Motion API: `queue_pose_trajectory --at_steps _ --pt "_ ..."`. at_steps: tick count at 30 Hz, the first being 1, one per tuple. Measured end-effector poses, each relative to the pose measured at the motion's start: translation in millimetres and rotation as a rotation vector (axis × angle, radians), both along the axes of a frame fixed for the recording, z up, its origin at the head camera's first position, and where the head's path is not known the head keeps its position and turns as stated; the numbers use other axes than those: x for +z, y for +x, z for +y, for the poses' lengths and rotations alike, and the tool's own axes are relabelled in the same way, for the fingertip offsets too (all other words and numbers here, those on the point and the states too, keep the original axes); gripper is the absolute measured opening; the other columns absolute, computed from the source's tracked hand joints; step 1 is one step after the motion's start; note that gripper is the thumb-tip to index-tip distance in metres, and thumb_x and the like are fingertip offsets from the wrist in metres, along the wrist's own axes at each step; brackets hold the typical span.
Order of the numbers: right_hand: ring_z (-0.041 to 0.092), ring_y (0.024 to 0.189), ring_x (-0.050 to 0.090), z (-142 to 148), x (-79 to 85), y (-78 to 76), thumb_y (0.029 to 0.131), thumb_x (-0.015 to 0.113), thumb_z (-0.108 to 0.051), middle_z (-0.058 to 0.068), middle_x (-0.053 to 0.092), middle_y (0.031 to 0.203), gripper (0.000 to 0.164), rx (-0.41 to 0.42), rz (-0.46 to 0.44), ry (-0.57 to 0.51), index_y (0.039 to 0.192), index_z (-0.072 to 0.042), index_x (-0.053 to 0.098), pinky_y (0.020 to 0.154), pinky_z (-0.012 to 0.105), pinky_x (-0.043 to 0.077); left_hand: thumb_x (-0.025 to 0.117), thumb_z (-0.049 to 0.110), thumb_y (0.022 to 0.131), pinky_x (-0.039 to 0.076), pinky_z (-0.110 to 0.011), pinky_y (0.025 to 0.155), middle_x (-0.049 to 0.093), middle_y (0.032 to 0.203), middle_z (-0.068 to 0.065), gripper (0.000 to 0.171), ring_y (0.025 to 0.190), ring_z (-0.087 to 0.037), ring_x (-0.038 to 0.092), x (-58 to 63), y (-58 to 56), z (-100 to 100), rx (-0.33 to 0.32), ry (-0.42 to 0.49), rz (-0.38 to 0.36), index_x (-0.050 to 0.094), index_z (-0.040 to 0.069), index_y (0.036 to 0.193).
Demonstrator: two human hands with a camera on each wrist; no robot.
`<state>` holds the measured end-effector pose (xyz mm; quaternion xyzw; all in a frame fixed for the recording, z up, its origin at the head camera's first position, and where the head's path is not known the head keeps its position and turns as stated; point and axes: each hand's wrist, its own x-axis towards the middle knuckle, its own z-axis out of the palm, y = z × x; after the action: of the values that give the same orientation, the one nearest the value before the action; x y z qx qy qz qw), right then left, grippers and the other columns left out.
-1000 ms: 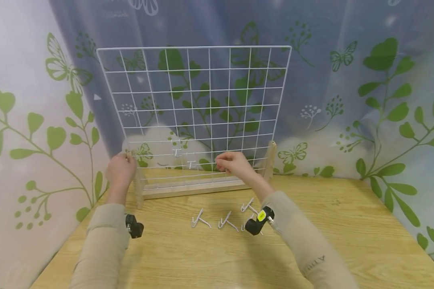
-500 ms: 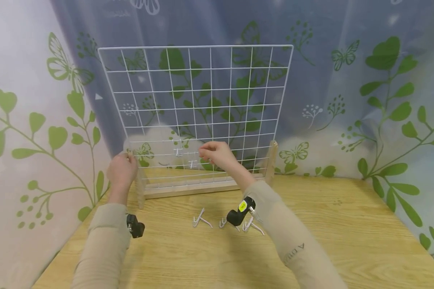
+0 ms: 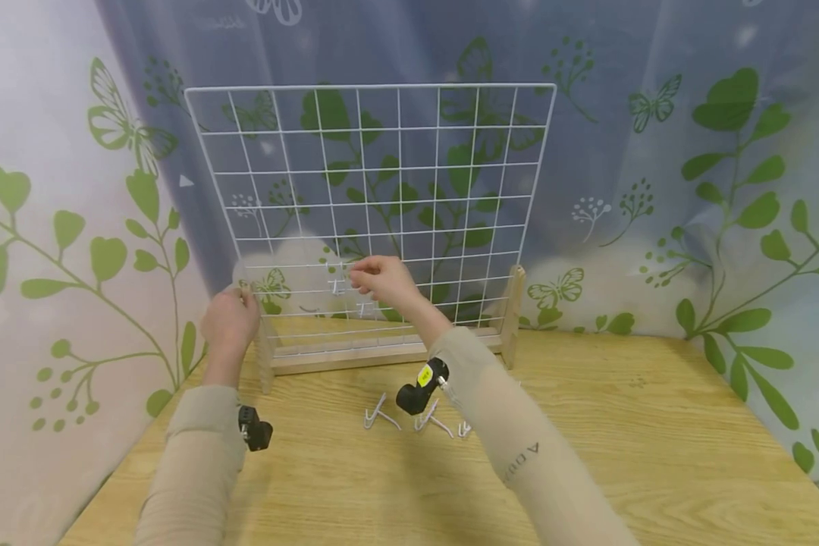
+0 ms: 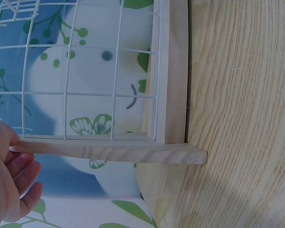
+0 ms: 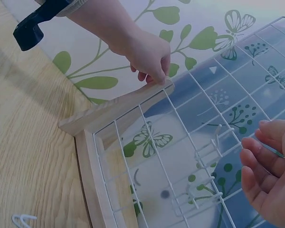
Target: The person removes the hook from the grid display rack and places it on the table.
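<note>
A white wire grid panel stands upright in a wooden stand. My left hand holds the top of the stand's left upright, thumb and index at its end, the other fingers loose. Two white hooks hang low on the grid: an upper hook and a lower hook. My right hand is just right of the upper hook, close in front of the wires. In the right wrist view its fingers are loosely bent, with nothing seen held; whether they touch the wires I cannot tell.
On the wooden table, in front of the stand, lie a left hook, a middle hook and another hook partly covered by my right sleeve. A patterned curtain hangs behind the grid.
My right hand has moved left and slightly up along the grid, from right of the lower hook to beside the upper hook. My left hand stays on the upright.
</note>
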<state>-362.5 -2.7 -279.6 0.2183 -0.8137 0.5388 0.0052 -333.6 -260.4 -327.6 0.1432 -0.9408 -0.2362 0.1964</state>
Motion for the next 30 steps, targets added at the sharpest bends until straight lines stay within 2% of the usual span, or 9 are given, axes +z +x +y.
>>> queue_pose_trajectory --at_steps 7,12,17,26,30 --pt "0.018 0.075 0.064 -17.3 -4.9 0.0 0.093 0.058 -0.019 0.013 0.069 0.094 0.027 -0.001 -0.002 0.02 0.113 -0.001 0.065 0.065 0.026 0.051 0.031 0.029 0.099 0.047 -0.05 0.068 0.06 0.107 -0.028 0.044 0.094 -0.044 0.059 -0.8 1.1 -0.2 0.001 0.004 -0.001 0.059 -0.003 0.108" --pt "0.015 0.072 0.063 -24.5 -7.8 1.0 0.093 0.059 -0.021 0.009 0.069 0.087 0.026 -0.068 0.039 0.057 0.111 -0.004 0.066 0.06 0.021 0.047 0.031 0.03 0.099 0.047 -0.049 0.066 0.061 0.105 -0.027 0.044 0.092 -0.044 0.06 -1.2 -0.2 -0.6 0.009 0.002 0.01 0.06 -0.002 0.105" --pt "0.02 0.077 0.065 -28.9 -6.1 3.2 0.093 0.059 -0.021 0.008 0.069 0.088 0.026 -0.105 0.06 0.087 0.111 -0.005 0.067 0.059 0.021 0.046 0.032 0.029 0.098 0.046 -0.048 0.065 0.062 0.104 -0.026 0.041 0.091 -0.042 0.06 0.8 -0.6 0.3 0.015 0.013 0.015 0.061 -0.001 0.098" --pt "0.018 0.076 0.065 -34.6 -8.0 3.3 0.093 0.059 -0.022 0.007 0.069 0.09 0.025 -0.113 0.051 0.125 0.11 -0.006 0.068 0.058 0.019 0.047 0.034 0.028 0.099 0.046 -0.045 0.061 0.062 0.103 -0.027 0.041 0.088 -0.042 0.061 2.5 0.6 1.5 0.001 0.006 -0.007 0.06 -0.002 0.106" --pt "0.023 0.081 0.066 -35.3 -9.7 3.1 0.094 0.057 -0.021 0.008 0.069 0.092 0.026 -0.098 0.012 0.099 0.113 -0.005 0.066 0.06 0.02 0.05 0.033 0.029 0.099 0.047 -0.045 0.062 0.061 0.105 -0.027 0.042 0.09 -0.043 0.06 1.2 -0.3 0.9 0.002 0.0 -0.024 0.059 -0.002 0.109"
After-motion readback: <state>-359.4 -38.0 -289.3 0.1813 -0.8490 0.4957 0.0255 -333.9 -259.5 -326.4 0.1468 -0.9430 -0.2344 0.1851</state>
